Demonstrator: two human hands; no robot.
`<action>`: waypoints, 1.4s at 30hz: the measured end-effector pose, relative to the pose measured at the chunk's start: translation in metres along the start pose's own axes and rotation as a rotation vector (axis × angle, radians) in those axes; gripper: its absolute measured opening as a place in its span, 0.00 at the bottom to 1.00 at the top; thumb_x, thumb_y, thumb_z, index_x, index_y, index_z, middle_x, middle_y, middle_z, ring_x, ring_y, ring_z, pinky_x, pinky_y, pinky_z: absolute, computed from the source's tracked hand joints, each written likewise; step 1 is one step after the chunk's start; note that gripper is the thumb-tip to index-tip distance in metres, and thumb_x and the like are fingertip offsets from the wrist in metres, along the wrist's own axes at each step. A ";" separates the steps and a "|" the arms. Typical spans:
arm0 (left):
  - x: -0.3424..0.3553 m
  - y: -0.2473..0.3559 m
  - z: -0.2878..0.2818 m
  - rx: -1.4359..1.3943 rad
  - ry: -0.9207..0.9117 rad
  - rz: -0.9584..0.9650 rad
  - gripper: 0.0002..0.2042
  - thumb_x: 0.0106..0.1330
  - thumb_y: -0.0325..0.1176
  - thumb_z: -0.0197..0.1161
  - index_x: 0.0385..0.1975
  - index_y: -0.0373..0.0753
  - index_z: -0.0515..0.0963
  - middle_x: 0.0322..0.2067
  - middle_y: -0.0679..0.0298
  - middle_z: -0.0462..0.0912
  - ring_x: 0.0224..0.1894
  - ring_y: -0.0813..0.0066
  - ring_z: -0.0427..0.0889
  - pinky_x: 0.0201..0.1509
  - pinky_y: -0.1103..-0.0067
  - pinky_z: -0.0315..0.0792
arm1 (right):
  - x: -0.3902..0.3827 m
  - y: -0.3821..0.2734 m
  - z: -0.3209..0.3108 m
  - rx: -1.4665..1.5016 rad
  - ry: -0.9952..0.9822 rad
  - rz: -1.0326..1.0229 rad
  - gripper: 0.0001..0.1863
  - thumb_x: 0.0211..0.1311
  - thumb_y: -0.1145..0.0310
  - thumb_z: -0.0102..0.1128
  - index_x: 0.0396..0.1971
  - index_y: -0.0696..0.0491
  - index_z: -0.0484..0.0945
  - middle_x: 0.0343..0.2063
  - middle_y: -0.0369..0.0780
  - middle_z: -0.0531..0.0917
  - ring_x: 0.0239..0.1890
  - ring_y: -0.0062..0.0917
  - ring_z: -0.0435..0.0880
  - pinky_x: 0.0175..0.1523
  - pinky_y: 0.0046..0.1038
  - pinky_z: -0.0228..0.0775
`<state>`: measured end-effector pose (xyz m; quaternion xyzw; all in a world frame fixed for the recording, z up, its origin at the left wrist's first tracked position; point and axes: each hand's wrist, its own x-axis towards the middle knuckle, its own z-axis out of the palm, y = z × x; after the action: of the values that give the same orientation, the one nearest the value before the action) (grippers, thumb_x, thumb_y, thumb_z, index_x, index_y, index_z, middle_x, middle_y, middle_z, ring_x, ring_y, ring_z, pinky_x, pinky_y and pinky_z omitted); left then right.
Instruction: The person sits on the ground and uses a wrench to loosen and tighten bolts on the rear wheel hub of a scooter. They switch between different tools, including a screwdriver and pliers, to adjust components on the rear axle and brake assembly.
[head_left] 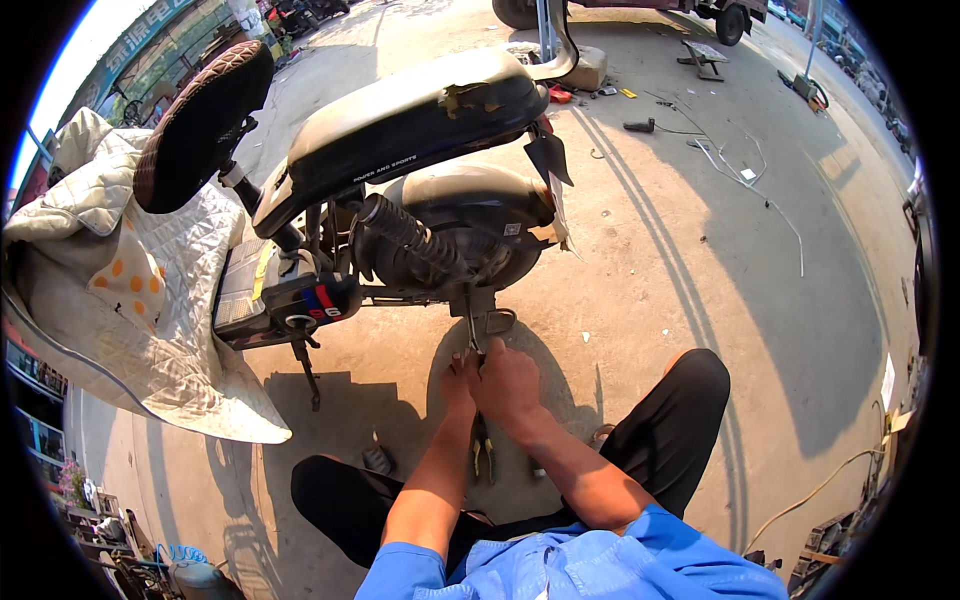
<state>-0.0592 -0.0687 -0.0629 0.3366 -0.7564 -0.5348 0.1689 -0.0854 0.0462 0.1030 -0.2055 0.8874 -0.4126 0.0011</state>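
Note:
An electric scooter [420, 110] with a black and cream rear body stands in front of me, its rear wheel [450, 245] side-on. Below the wheel's hub, a slim metal tool [473, 325] runs from the axle area down to my hands; its exact kind is hard to make out. My right hand [510, 388] is closed around its lower end. Close against it, my left hand [457, 385] is also closed, but what its fingers hold is hidden. Pliers with yellow and black handles [484, 455] lie on the ground beneath my forearms.
A quilted cover [190, 290] drapes over the scooter's front at left. The side stand [308, 370] reaches down beside it. Wires and thin rods [760, 190] lie on the concrete at right, near a small stool [703, 55]. A parked vehicle [660, 5] stands at the back.

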 end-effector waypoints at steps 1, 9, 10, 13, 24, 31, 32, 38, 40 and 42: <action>-0.009 0.007 0.012 -0.054 0.032 0.032 0.22 0.69 0.46 0.48 0.24 0.32 0.75 0.20 0.54 0.77 0.24 0.64 0.77 0.27 0.68 0.67 | 0.001 -0.004 0.002 -0.035 -0.014 -0.006 0.18 0.58 0.59 0.55 0.25 0.61 0.72 0.14 0.50 0.78 0.19 0.45 0.79 0.26 0.43 0.69; -0.054 0.046 0.053 -0.482 0.093 -0.291 0.20 0.70 0.47 0.47 0.29 0.35 0.75 0.24 0.56 0.78 0.27 0.67 0.78 0.31 0.70 0.71 | 0.014 -0.045 -0.011 -0.193 -0.363 -0.026 0.23 0.51 0.55 0.60 0.35 0.62 0.73 0.26 0.50 0.82 0.33 0.43 0.82 0.39 0.40 0.74; -0.053 0.051 0.053 -0.561 0.093 -0.351 0.20 0.70 0.47 0.46 0.30 0.36 0.76 0.24 0.56 0.79 0.27 0.67 0.79 0.31 0.70 0.72 | 0.012 -0.046 -0.010 -0.204 -0.412 -0.082 0.23 0.50 0.55 0.61 0.35 0.62 0.73 0.28 0.50 0.82 0.34 0.42 0.82 0.40 0.40 0.74; -0.048 0.061 0.045 -0.782 0.120 -0.490 0.19 0.70 0.48 0.46 0.32 0.37 0.76 0.25 0.56 0.79 0.28 0.68 0.79 0.33 0.70 0.73 | 0.017 -0.053 -0.009 -0.209 -0.538 -0.229 0.23 0.48 0.56 0.62 0.35 0.61 0.75 0.31 0.50 0.82 0.36 0.42 0.82 0.43 0.40 0.74; -0.024 0.105 0.013 -1.264 -0.363 -0.738 0.14 0.72 0.41 0.43 0.29 0.39 0.68 0.22 0.65 0.73 0.24 0.71 0.76 0.33 0.67 0.79 | 0.105 0.061 -0.007 -0.096 -0.888 0.175 0.15 0.56 0.59 0.54 0.28 0.58 0.79 0.24 0.43 0.81 0.26 0.32 0.81 0.30 0.32 0.73; -0.003 0.096 -0.022 -1.517 -0.516 -0.937 0.11 0.70 0.36 0.45 0.28 0.38 0.70 0.22 0.68 0.73 0.26 0.76 0.78 0.34 0.73 0.82 | 0.095 0.095 0.020 0.362 -1.142 -0.201 0.14 0.59 0.70 0.50 0.46 0.54 0.73 0.41 0.40 0.78 0.44 0.23 0.76 0.47 0.27 0.70; -0.002 0.095 -0.026 -1.546 -0.560 -0.941 0.10 0.68 0.34 0.47 0.29 0.37 0.70 0.22 0.67 0.73 0.27 0.77 0.78 0.35 0.73 0.82 | 0.095 0.100 0.016 0.364 -1.139 -0.387 0.17 0.59 0.72 0.52 0.49 0.53 0.71 0.45 0.38 0.77 0.49 0.22 0.75 0.53 0.26 0.68; -0.001 0.108 -0.034 -1.470 -0.621 -0.889 0.07 0.65 0.31 0.50 0.28 0.36 0.71 0.24 0.67 0.73 0.29 0.77 0.78 0.38 0.73 0.82 | 0.088 0.106 0.029 0.024 -0.928 -0.665 0.16 0.55 0.72 0.59 0.45 0.53 0.73 0.39 0.41 0.80 0.43 0.27 0.78 0.48 0.27 0.69; 0.001 0.117 -0.031 -1.455 -0.635 -0.926 0.07 0.65 0.31 0.50 0.27 0.36 0.71 0.23 0.67 0.72 0.28 0.77 0.78 0.38 0.74 0.82 | 0.094 0.129 0.059 0.053 -0.883 -0.642 0.14 0.54 0.72 0.59 0.42 0.53 0.74 0.36 0.42 0.81 0.40 0.28 0.79 0.46 0.28 0.69; 0.002 0.122 -0.032 -1.518 -0.681 -0.982 0.08 0.65 0.32 0.51 0.26 0.36 0.71 0.23 0.67 0.72 0.27 0.77 0.77 0.35 0.76 0.81 | 0.096 0.137 0.071 0.188 -0.849 -0.574 0.11 0.54 0.72 0.58 0.39 0.53 0.75 0.33 0.42 0.81 0.37 0.28 0.79 0.43 0.28 0.70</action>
<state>-0.0815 -0.0679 0.0610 0.2432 0.0073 -0.9613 -0.1293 -0.2111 0.0377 -0.0282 -0.5888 0.6760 -0.3544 0.2661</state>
